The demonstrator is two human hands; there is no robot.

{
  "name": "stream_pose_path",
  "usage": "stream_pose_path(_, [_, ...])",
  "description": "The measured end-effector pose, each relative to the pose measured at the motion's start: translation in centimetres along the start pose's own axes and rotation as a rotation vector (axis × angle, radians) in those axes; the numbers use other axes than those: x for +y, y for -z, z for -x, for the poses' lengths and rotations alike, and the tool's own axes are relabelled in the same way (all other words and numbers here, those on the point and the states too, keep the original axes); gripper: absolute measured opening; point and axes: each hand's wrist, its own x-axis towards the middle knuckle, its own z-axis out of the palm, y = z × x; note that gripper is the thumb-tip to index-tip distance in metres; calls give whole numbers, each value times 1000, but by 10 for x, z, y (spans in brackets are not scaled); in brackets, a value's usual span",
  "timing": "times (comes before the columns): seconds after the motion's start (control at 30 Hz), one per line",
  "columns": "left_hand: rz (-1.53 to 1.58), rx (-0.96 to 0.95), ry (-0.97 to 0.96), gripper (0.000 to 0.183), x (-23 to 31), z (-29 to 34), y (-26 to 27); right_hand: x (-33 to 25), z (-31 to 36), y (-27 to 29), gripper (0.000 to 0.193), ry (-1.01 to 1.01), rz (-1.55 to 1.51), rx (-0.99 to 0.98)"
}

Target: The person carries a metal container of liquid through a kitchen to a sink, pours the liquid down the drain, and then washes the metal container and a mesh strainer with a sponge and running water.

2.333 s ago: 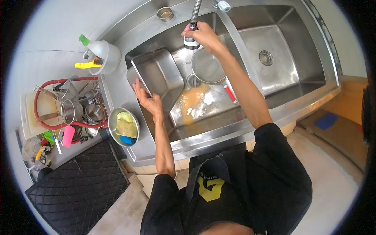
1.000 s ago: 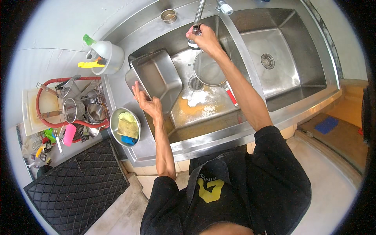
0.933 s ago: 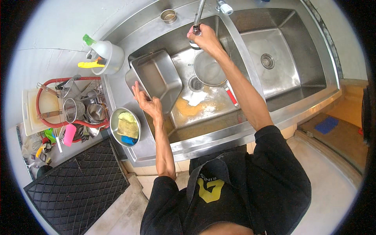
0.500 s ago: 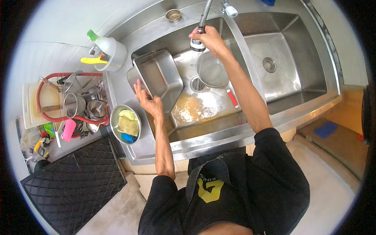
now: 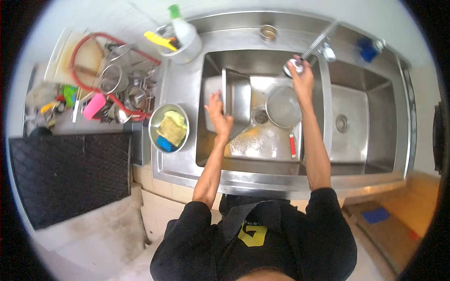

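My right hand (image 5: 301, 77) is closed round the white-ended spray head (image 5: 291, 68) of a coiled faucet hose, above the left sink basin. Below it a round mesh strainer (image 5: 283, 107) with a red-tipped handle lies on the basin floor beside the drain (image 5: 259, 115). My left hand (image 5: 219, 117) has its fingers stretched out against a deep rectangular steel pan (image 5: 240, 96). That pan is tilted up on its side in the left of the basin. Brownish water is spread over the basin floor.
A bowl (image 5: 153, 126) with sponges stands left of the basin. Behind it a white bucket (image 5: 190, 49) holds a spray bottle and a yellow-handled tool. Utensils and strainers (image 5: 114, 78) crowd a rack at far left. A second basin (image 5: 349, 140) lies right; a small round tin (image 5: 268, 32) sits behind.
The view has shifted and turned. My left hand has tipped the pan more steeply onto its side. My right hand has drawn the spray head to the right, away from over the strainer's edge.
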Motion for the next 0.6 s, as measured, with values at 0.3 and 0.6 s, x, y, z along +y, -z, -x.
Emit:
stream_pose_path(0.3, [0,56,178,38,-50,37,-19,-77,143,-96,25,391,94,-398])
stream_pose_path(0.6, [-41,10,307,36,-53,33,-27,-108,287,-311,46,595,336,-1673])
